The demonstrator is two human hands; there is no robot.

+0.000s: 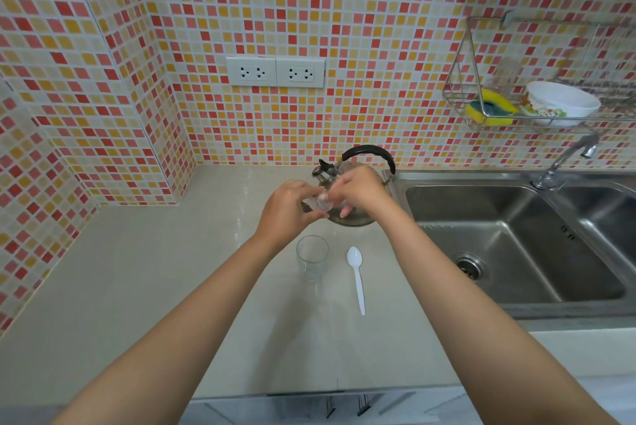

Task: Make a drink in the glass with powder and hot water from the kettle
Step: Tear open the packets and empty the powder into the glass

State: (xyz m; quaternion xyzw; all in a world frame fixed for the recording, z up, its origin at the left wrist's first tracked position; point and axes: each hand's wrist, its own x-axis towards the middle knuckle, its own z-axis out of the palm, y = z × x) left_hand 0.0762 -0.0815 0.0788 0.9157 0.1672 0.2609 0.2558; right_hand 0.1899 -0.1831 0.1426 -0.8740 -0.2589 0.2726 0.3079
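An empty clear glass (pixel 312 257) stands upright on the beige counter (pixel 137 287). A white plastic spoon (pixel 357 276) lies just right of it, bowl pointing away. Above the glass, my left hand (pixel 287 211) and my right hand (pixel 358 192) both pinch a small clear packet (pixel 321 201) between them; its contents are too small to make out. Behind my hands sits a steel kettle (pixel 351 184) with a black handle and a spout pointing left, partly hidden by my right hand.
A double steel sink (pixel 516 242) with a tap (pixel 564 163) lies to the right of the kettle. A wire rack (pixel 516 80) on the tiled wall holds a sponge and a white bowl. Two wall sockets (pixel 275 72) sit above the counter.
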